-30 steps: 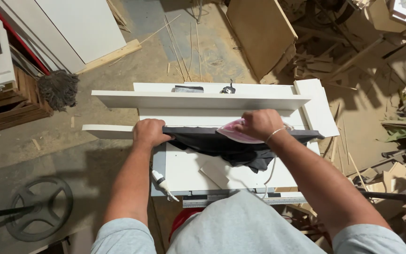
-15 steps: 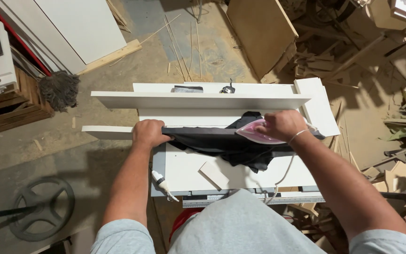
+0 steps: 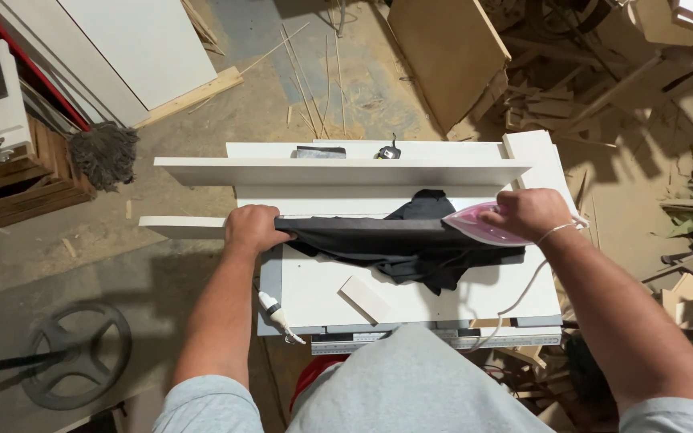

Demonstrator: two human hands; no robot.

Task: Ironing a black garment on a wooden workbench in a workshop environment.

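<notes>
The right hand (image 3: 527,213) is wrapped around the handle of a pink clothes iron (image 3: 481,227), fingers closed on it, and the iron's sole rests on a dark grey cloth (image 3: 399,240) near that cloth's right end. The cloth lies stretched along the upturned edge of a long white board (image 3: 178,225), with loose folds bunched and hanging over the near side toward the middle. The left hand (image 3: 252,228) clamps down over the board's edge at the cloth's left end, fingers curled over the top and pinning the fabric there. The board lies across a white worktable (image 3: 314,293), parallel to a second long white panel (image 3: 338,170) lying just behind it. A thin white cord (image 3: 523,293) runs from the iron down over the table's right front. On the tabletop in front of the cloth lies 1 small pale rectangular block (image 3: 365,298), and a white tube with a nozzle (image 3: 276,313) lies at the table's left front corner. On the dusty floor to the left sit a grey mop head (image 3: 106,152) and a dark wheel-shaped stand base (image 3: 74,353); offcuts of wood (image 3: 603,88) are heaped to the right.
</notes>
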